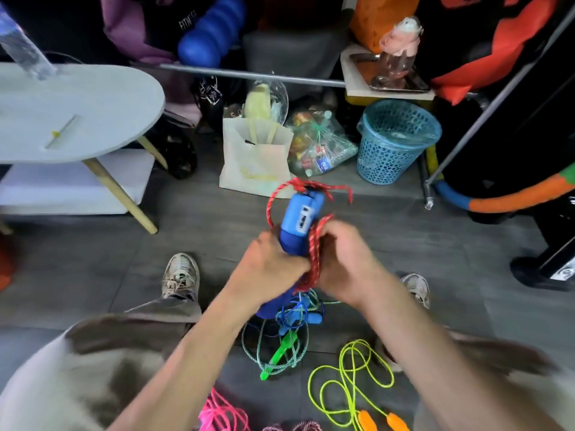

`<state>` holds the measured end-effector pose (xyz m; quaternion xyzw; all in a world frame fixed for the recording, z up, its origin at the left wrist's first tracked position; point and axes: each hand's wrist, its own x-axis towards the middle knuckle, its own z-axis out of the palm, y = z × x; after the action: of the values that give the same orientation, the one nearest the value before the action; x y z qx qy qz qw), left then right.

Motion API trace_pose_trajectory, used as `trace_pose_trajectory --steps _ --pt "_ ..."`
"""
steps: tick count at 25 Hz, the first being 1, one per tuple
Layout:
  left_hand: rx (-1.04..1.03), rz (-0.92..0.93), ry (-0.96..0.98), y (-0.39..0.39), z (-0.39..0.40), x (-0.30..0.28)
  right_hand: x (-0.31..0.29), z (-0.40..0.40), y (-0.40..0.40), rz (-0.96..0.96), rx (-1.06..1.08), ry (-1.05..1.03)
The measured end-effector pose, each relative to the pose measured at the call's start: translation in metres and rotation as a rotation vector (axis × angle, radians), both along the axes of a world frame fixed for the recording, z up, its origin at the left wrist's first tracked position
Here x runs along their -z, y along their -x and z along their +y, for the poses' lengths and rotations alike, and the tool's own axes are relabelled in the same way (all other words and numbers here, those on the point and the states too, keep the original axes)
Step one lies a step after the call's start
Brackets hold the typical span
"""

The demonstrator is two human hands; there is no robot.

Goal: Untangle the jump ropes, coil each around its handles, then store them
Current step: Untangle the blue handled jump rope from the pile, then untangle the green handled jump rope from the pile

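- Head view: left hand (273,265) grips blue handles (300,223); right hand (337,259) pinches red rope (315,244).
- Keep each wrap taut and side by side.

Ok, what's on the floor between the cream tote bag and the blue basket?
Head view: a clear plastic bag of packaged items sits between the tote bag and the basket.

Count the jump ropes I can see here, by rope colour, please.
Red rope, held in both hands: 1
Green rope, on the floor: 1
Blue rope, on the floor: 1
Yellow rope, on the floor: 1
Pink rope, at the bottom edge: 1
Total: 5
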<state>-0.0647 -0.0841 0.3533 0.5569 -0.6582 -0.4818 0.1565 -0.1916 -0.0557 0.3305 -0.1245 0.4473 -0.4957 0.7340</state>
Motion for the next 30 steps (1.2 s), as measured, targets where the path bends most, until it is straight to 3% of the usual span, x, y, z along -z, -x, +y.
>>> trace_pose_trajectory --steps 5,8,12,15,18,22,26,30 --pt "0.101 -0.136 0.072 0.005 -0.005 0.011 0.033 0.005 0.001 0.003 -0.141 0.076" --pt "0.246 -0.168 0.105 0.012 -0.001 0.019 0.033 0.013 0.000 0.116 -0.026 0.107" --pt "0.316 0.003 -0.160 0.004 -0.006 0.016 0.025 0.021 0.005 -0.008 0.077 -0.037" --pt "0.433 -0.108 0.047 -0.004 -0.002 0.017 0.031 0.030 0.016 0.046 0.177 -0.065" --pt "0.334 -0.014 0.200 -0.012 -0.009 0.018 0.071 0.043 0.026 0.124 0.430 -0.202" --pt "0.261 0.027 0.056 -0.017 -0.021 0.037 0.148 0.067 0.049 0.155 0.605 -0.492" --pt "0.129 0.151 -0.095 -0.012 -0.023 0.071 0.197 0.081 0.066 0.210 0.506 -0.601" --pt "0.056 0.067 -0.156 -0.025 -0.026 0.101 0.240 0.094 0.093 0.354 0.387 -0.676"
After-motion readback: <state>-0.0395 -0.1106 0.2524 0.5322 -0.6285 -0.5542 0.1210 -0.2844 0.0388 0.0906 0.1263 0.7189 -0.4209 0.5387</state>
